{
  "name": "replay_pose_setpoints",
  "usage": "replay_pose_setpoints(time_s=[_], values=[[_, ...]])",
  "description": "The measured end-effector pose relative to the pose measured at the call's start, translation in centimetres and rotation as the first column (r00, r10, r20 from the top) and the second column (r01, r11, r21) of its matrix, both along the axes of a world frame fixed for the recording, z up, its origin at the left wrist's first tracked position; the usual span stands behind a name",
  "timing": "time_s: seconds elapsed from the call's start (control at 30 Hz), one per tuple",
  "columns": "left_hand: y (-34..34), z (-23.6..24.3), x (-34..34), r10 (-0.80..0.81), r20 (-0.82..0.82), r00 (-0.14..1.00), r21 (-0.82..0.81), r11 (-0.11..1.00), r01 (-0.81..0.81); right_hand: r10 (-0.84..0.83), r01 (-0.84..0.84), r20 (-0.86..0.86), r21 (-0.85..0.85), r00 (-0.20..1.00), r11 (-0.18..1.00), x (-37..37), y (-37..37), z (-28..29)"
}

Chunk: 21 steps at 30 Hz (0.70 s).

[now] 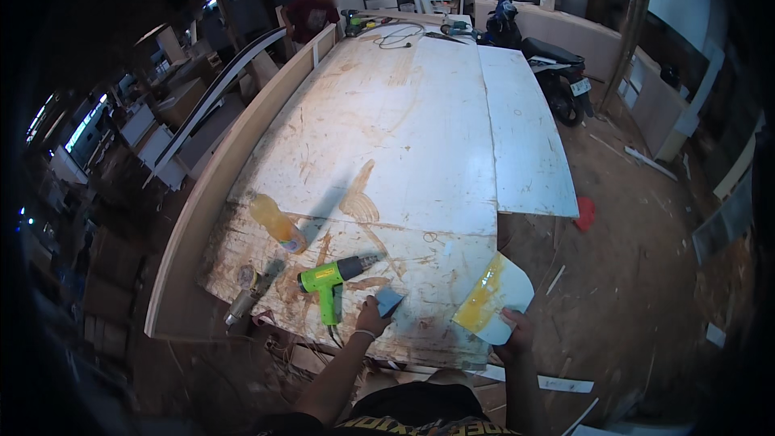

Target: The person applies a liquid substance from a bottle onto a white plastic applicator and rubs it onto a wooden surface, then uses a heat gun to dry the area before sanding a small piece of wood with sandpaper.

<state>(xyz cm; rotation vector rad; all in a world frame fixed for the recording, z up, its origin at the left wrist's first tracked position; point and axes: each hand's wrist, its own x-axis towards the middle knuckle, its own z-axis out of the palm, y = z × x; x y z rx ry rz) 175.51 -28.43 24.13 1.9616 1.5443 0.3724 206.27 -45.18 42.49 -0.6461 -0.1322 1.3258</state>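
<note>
The left hand (371,321) pinches a small grey-blue block (388,300), which juts up past its fingertips and rests on the stained white board (404,137). The right hand (515,337) grips a curved white sheet (494,297) smeared yellow, fanning above its fingers. A green heat gun (329,278) lies just left of the block.
</note>
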Motion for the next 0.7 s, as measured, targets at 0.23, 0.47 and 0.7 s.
replay_pose_setpoints(time_s=[0.23,0.47,0.7], values=[[0.5,7.0,0.3,0.342,0.442,0.829,-0.399,0.903,-0.159,0.072,-0.073,0.046,0.027,0.996,0.997,2.4,3.1,2.6],[-1.3,17.3,0.4,0.068,0.458,0.886,0.126,0.982,-0.14,0.078,-0.061,-0.114,0.148,0.99,0.987,-2.0,5.0,5.3],[-4.8,24.8,2.5,-0.302,0.469,0.83,0.354,0.925,0.137,0.258,-0.167,-0.245,0.338,0.935,0.926,-11.6,7.7,7.5]])
